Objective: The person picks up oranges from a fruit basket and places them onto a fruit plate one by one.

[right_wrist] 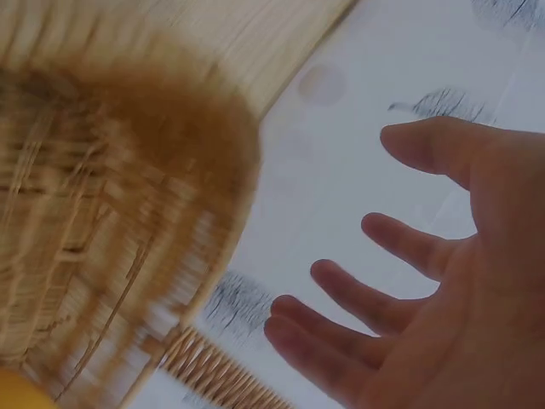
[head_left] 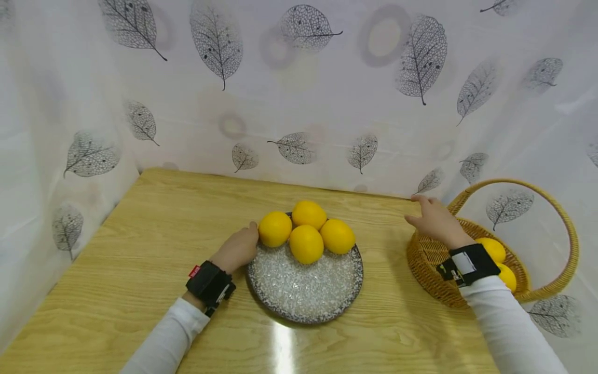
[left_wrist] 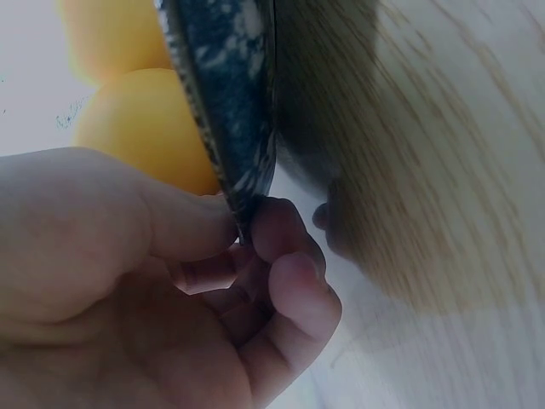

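Note:
My left hand [head_left: 240, 248] pinches the left rim of a speckled grey plate [head_left: 303, 296] with a dark edge. In the left wrist view the thumb lies on the upper side of the plate [left_wrist: 226, 85] and curled fingers are beneath it. Several round yellow fruits [head_left: 306, 244] sit together on the plate's far side, one close to the left hand. My right hand [head_left: 436, 221] is over the far left side of a wicker basket [head_left: 427, 270], fingers spread and holding nothing. Two yellow fruits [head_left: 506, 278] show in the basket, partly hidden by the right wrist.
The basket's tall arched handle [head_left: 567, 234] rises at the right. The plate and basket stand on a light wooden table [head_left: 154, 244]. A white leaf-printed curtain [head_left: 322, 104] hangs along the table's back and sides.

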Demonstrator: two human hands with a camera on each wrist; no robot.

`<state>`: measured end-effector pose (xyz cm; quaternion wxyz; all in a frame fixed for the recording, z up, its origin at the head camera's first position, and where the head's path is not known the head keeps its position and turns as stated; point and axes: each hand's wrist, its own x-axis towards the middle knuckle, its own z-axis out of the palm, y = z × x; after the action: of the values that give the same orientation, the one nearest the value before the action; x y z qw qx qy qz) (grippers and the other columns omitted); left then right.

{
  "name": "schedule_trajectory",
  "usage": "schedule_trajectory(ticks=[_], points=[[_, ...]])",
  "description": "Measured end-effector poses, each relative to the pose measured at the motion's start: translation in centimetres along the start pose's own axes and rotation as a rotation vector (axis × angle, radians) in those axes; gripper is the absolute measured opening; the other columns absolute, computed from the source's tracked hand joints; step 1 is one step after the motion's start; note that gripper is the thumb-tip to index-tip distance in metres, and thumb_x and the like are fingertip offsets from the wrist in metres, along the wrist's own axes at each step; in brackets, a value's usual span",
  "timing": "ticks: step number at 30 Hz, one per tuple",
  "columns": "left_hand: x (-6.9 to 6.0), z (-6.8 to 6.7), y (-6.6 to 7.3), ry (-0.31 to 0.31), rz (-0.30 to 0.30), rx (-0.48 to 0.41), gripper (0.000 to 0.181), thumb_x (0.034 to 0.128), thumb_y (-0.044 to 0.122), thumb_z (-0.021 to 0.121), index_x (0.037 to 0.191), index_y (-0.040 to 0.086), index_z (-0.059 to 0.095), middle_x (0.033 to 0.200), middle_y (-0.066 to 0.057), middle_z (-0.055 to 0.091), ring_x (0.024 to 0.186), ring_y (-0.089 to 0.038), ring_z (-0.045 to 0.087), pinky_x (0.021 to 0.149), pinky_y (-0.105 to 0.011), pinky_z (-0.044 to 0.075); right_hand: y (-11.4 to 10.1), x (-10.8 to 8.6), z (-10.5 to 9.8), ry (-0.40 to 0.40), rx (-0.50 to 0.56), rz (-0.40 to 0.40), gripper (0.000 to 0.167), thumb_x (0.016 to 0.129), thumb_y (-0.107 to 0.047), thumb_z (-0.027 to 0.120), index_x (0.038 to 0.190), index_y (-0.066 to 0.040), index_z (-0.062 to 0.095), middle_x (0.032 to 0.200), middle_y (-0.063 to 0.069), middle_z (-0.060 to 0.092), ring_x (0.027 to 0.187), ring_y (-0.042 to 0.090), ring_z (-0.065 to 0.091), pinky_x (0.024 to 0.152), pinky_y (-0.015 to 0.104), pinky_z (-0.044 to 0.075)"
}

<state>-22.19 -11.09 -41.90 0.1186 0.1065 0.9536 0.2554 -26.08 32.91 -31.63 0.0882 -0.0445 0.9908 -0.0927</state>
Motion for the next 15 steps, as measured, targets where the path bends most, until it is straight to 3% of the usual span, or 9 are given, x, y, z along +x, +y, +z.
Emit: schedule_trajectory(ticks=[7, 10, 15], points=[[-0.2, 0.1, 0.2, -0.002, 0.001, 0.001, 0.053, 0.0929, -0.011, 0.045, 0.144, -0.021, 0.033, 0.128, -0.038, 0.060, 0.117, -0.045, 0.063, 0.100, -0.052, 0.053, 5.2, -0.4, -1.4, -0.053, -0.031, 0.158, 0.079, 0.102, -0.038, 0.050, 0.153, 0.015, 0.021, 0.143, 0.057, 0.019, 0.123, 0.076, 0.027, 0.098, 0.079, 0.034], [-0.2, 0.0, 0.2, 0.000, 0.001, 0.001, 0.054, 0.0927, -0.012, 0.044, 0.144, -0.021, 0.033, 0.128, -0.038, 0.060, 0.118, -0.045, 0.063, 0.100, -0.052, 0.053, 7.0, -0.6, -1.5, -0.057, -0.023, 0.194, 0.081, 0.101, -0.039, 0.051, 0.153, 0.013, 0.019, 0.140, 0.059, 0.018, 0.119, 0.077, 0.030, 0.092, 0.078, 0.038], [-0.1, -0.1, 0.3, -0.007, -0.012, -0.007, 0.053, 0.0925, -0.011, 0.045, 0.144, -0.019, 0.034, 0.128, -0.037, 0.060, 0.117, -0.043, 0.063, 0.099, -0.052, 0.053, 8.8, -0.9, -1.8, -0.062, -0.026, 0.233, 0.080, 0.100, -0.039, 0.051, 0.145, 0.022, 0.024, 0.133, 0.058, 0.024, 0.114, 0.071, 0.039, 0.088, 0.071, 0.044]])
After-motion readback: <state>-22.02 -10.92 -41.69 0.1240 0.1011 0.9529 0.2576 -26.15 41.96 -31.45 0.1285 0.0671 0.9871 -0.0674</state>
